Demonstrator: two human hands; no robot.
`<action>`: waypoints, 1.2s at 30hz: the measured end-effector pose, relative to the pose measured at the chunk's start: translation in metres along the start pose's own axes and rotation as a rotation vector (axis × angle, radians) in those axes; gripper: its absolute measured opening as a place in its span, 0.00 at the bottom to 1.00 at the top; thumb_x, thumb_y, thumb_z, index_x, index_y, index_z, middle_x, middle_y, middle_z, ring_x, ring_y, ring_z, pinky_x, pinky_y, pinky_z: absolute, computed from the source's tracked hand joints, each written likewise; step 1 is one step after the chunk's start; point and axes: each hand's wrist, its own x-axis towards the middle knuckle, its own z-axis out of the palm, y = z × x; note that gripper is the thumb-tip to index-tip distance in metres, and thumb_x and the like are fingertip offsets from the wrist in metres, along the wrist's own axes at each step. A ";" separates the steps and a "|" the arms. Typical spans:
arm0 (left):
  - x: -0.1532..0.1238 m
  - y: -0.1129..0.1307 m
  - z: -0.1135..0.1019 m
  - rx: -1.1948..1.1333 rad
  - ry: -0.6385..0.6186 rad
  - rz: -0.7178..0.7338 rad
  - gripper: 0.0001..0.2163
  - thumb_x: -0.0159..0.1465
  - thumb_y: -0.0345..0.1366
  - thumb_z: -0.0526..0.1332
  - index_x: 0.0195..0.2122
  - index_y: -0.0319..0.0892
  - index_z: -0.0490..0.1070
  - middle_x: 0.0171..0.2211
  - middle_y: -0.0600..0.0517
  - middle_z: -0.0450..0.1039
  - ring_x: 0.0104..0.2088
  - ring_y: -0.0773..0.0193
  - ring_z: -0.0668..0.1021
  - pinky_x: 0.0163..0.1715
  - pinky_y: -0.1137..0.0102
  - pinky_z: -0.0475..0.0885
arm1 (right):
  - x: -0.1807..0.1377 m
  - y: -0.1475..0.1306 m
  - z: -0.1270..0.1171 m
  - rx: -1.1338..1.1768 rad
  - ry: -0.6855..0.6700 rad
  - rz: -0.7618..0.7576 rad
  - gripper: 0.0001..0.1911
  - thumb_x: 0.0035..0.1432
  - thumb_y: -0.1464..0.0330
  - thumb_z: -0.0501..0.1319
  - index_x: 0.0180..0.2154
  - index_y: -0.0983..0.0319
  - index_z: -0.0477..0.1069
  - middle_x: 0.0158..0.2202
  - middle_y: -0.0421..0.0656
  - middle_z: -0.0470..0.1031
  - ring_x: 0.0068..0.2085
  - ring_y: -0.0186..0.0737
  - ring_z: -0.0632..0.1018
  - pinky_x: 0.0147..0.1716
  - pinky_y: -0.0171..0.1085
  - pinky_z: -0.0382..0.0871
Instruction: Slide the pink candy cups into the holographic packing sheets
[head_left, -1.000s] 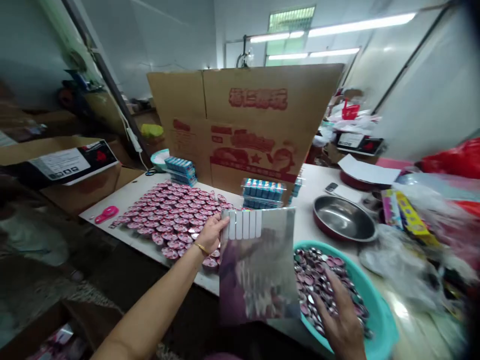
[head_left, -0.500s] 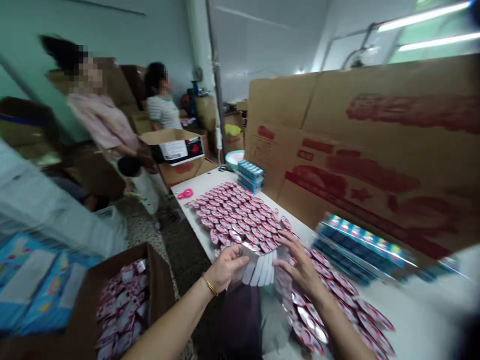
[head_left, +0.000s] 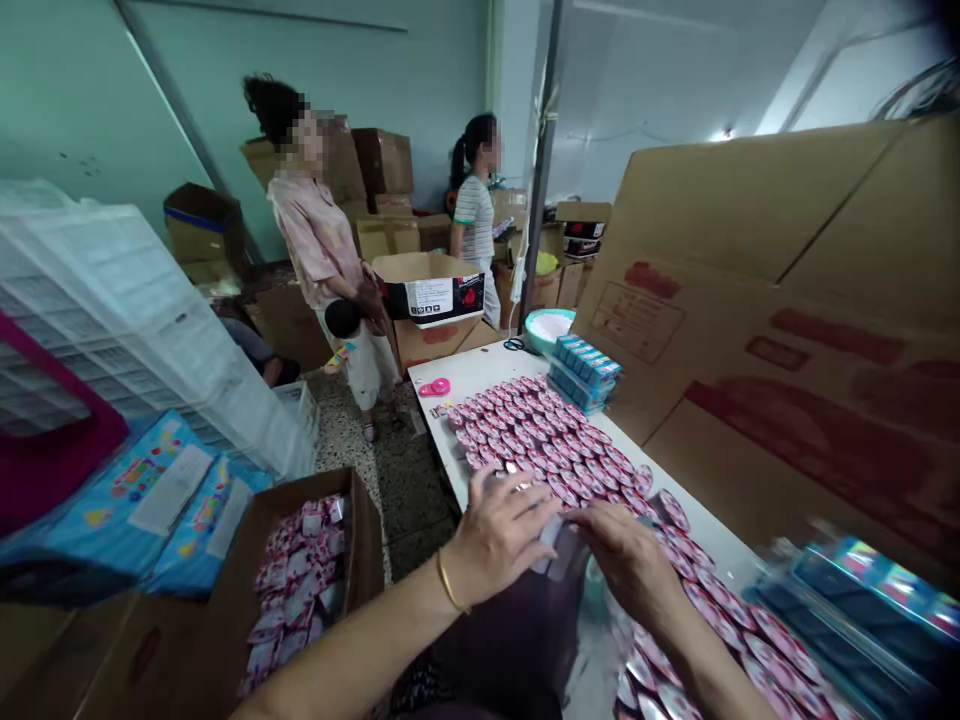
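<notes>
Above the near edge of the table point(head_left: 480, 357), my two hands meet over a small bunch of white strips point(head_left: 556, 538), partly hidden by fingers. My left hand point(head_left: 499, 535), with a gold bangle at the wrist, curls its fingers and thumb against the strips from the left. My right hand point(head_left: 626, 550) pinches the other side of them. Clear plastic seems to hang below, but it is blurred. Beneath and beyond the hands, rows of small pink-and-white oval-topped packs point(head_left: 540, 440) cover the table.
An open carton point(head_left: 367, 540) of similar packs stands at left, beside blue printed packages point(head_left: 161, 500) and white plastic crates point(head_left: 142, 300). Pink tape point(head_left: 435, 387), scissors point(head_left: 516, 344), a bowl point(head_left: 551, 325) and blue boxes point(head_left: 585, 370) lie farther back. A large cardboard sheet point(head_left: 720, 330) borders the right. Two people and a child stand beyond.
The view has swung left. The white strips, fanned out between my hands before, are now bunched and mostly covered, and my left hand has moved over them, closer to the right.
</notes>
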 end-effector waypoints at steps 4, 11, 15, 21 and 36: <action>0.022 -0.077 0.004 -0.004 -0.090 0.060 0.15 0.59 0.40 0.55 0.48 0.46 0.66 0.33 0.51 0.71 0.37 0.63 0.70 0.45 0.61 0.59 | 0.052 0.011 0.048 -0.055 -0.042 -0.002 0.10 0.60 0.67 0.51 0.40 0.60 0.68 0.27 0.42 0.70 0.29 0.35 0.71 0.29 0.34 0.61; 0.054 -0.208 0.001 -0.194 -0.231 0.092 0.13 0.63 0.39 0.50 0.43 0.43 0.70 0.31 0.50 0.70 0.35 0.64 0.68 0.36 0.68 0.61 | 0.123 0.044 0.120 -0.053 -0.145 0.168 0.14 0.58 0.61 0.54 0.43 0.59 0.68 0.28 0.43 0.70 0.32 0.36 0.70 0.32 0.35 0.60; 0.065 -0.241 0.005 -0.205 -0.313 0.090 0.13 0.63 0.39 0.49 0.37 0.43 0.72 0.30 0.50 0.69 0.34 0.64 0.68 0.35 0.69 0.60 | 0.142 0.054 0.143 -0.065 -0.204 0.244 0.13 0.59 0.60 0.52 0.39 0.59 0.70 0.26 0.42 0.69 0.30 0.35 0.69 0.31 0.34 0.58; 0.069 -0.259 0.021 -0.331 -0.390 0.053 0.14 0.63 0.39 0.49 0.35 0.43 0.73 0.30 0.49 0.71 0.34 0.63 0.70 0.37 0.68 0.61 | 0.159 0.063 0.147 0.040 -0.290 0.255 0.15 0.61 0.63 0.49 0.28 0.61 0.70 0.24 0.41 0.69 0.29 0.33 0.69 0.31 0.32 0.58; 0.139 -0.359 0.116 -0.673 -0.629 -0.189 0.15 0.59 0.41 0.51 0.24 0.40 0.72 0.22 0.53 0.70 0.25 0.67 0.68 0.28 0.74 0.60 | 0.155 0.162 0.228 -0.342 -0.116 0.256 0.20 0.59 0.75 0.48 0.52 0.60 0.61 0.48 0.47 0.69 0.50 0.43 0.67 0.48 0.47 0.64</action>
